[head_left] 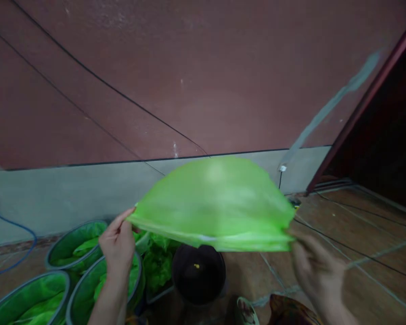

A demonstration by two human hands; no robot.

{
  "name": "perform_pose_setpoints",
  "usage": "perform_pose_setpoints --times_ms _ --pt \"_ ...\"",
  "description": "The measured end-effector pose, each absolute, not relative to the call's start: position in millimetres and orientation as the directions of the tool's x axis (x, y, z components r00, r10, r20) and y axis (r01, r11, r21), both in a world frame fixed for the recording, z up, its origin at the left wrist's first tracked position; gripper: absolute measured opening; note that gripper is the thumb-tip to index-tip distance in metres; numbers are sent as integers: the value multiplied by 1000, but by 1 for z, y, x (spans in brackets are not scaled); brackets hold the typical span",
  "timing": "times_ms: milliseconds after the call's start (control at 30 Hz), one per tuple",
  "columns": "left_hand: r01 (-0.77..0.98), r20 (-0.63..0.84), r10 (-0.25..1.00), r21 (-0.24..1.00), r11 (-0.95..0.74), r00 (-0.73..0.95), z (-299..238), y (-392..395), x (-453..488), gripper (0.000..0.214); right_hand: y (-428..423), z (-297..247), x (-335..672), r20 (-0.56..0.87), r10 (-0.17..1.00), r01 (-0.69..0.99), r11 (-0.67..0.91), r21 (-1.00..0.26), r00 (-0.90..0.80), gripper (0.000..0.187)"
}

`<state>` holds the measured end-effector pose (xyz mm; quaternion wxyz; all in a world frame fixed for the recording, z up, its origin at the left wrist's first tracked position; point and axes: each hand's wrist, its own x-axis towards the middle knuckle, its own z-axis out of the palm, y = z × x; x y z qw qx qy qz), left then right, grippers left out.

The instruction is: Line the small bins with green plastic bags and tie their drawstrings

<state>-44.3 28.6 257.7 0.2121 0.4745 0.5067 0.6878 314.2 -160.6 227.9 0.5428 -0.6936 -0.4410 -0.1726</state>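
Observation:
A bright green plastic bag [213, 198], puffed up with air, is stretched between my two hands. My left hand [118, 234] pinches its left corner. At the opposite corner my right hand [316, 266], blurred by motion, has its fingers closed on the bag's edge. Below the bag stands a dark bucket [199, 293] with a small yellow scrap inside. Leafy green vegetables [157, 266] lie just left of the bucket, partly hidden by the bag.
Several tubs lined in green, such as the tub [59, 282] at lower left, hold leaves. A blue hose [11, 221] runs by the wall. A black cable [358, 249] crosses the tiled floor [375, 225] near a dark doorway [382, 135]. Patterned cloth [287, 311] shows at the bottom.

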Motion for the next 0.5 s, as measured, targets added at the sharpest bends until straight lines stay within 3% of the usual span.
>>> perform_pose_setpoints --times_ms 33,67,133,200,367,500 --pt "180 344 838 939 -294 -423 236 27 -55 36 -173 194 306 575 633 774 -61 -631 519 27" --pt "148 249 886 967 -206 -390 212 27 -64 36 -183 160 298 420 758 748 -132 -650 499 29" --pt "79 113 925 993 -91 -363 172 28 -77 35 -199 102 279 188 879 722 -219 -656 438 33" --pt "-20 -2 910 1000 -7 -414 147 31 -84 30 -212 69 258 56 916 708 -267 -653 398 35" --pt "-313 -267 833 942 120 -484 139 33 -84 3 -230 63 215 74 907 666 -247 -704 415 33" --pt "-425 -463 794 858 290 -393 128 28 -81 12 -234 64 191 22 938 620 -211 -756 346 30"
